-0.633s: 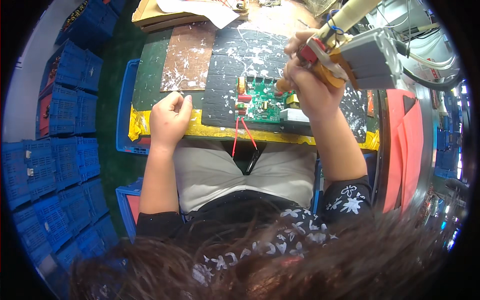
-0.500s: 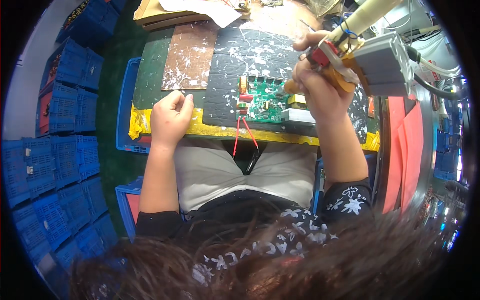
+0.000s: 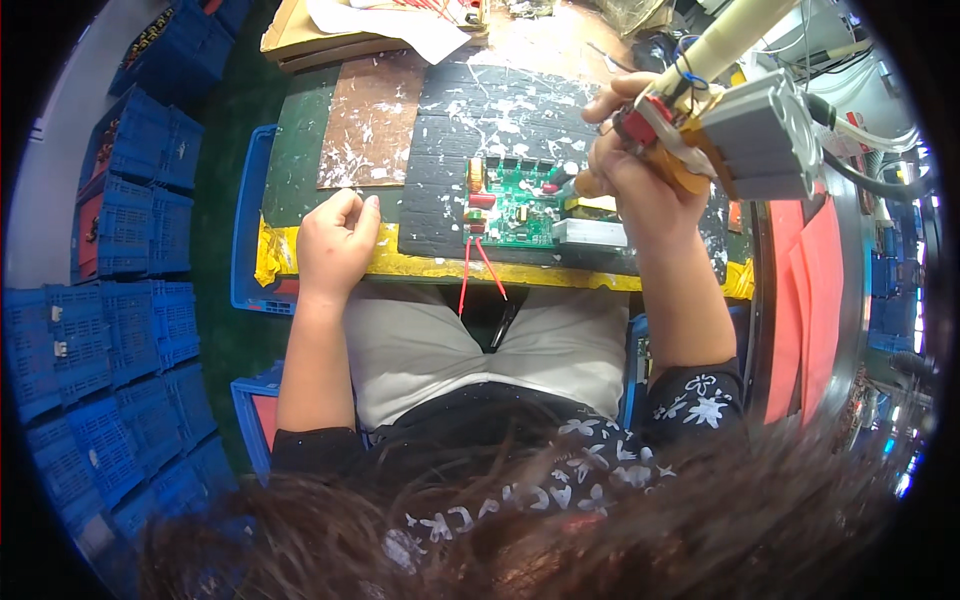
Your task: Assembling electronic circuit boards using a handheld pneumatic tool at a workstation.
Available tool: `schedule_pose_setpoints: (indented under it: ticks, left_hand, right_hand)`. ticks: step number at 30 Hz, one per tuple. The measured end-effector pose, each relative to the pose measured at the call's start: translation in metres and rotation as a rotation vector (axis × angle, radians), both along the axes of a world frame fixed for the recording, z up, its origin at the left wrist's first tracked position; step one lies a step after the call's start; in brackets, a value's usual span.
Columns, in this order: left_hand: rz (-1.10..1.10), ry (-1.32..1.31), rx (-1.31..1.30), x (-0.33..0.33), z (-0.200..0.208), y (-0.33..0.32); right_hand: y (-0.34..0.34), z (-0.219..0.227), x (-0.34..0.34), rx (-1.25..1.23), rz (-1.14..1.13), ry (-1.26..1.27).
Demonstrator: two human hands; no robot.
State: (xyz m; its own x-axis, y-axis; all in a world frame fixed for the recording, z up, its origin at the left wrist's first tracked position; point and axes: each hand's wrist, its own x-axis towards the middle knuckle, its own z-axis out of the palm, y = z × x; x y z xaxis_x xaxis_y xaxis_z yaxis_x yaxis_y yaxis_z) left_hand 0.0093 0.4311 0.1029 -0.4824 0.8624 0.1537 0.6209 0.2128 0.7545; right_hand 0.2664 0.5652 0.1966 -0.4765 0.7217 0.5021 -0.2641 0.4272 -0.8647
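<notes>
A green circuit board (image 3: pixel 510 215) lies on the dark, white-spattered mat (image 3: pixel 450 130). It carries a copper coil, red parts, a yellow transformer (image 3: pixel 592 204) and a silver metal block (image 3: pixel 590 234). My right hand (image 3: pixel 645 180) is wrapped round a glue gun (image 3: pixel 705 150) with a red trigger part, tape and a grey ribbed block. Its amber nozzle tip (image 3: pixel 583 185) is over the board's right part; whether they touch I cannot tell. Two red wires (image 3: pixel 478 270) hang from the board's near edge. My left hand (image 3: pixel 338 240) rests as a loose fist on the table's near left edge, apart from the board.
Yellow tape (image 3: pixel 400 262) covers the table's near edge. A brown board (image 3: pixel 370 120) lies left of the mat, and a cardboard box (image 3: pixel 300 40) stands at the back. Blue crates (image 3: pixel 130 320) are stacked at left; pink sheets (image 3: pixel 805 300) stand at right.
The glue gun's nozzle has shifted slightly right across the board, so a round component near its tip now shows. The left fist stays in place; the whole view has moved a little.
</notes>
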Motion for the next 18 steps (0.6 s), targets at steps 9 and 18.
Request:
schedule_pose_setpoints:
  ticks: [9, 18]
  left_hand:
    - [0.005, 0.013, -0.03, 0.0, -0.001, 0.001]
    - [0.013, 0.033, -0.027, 0.002, -0.001, 0.001]
  right_hand:
    - [0.015, -0.019, 0.001, 0.098, -0.013, 0.02]
    - [0.018, -0.006, 0.003, 0.118, -0.013, -0.011]
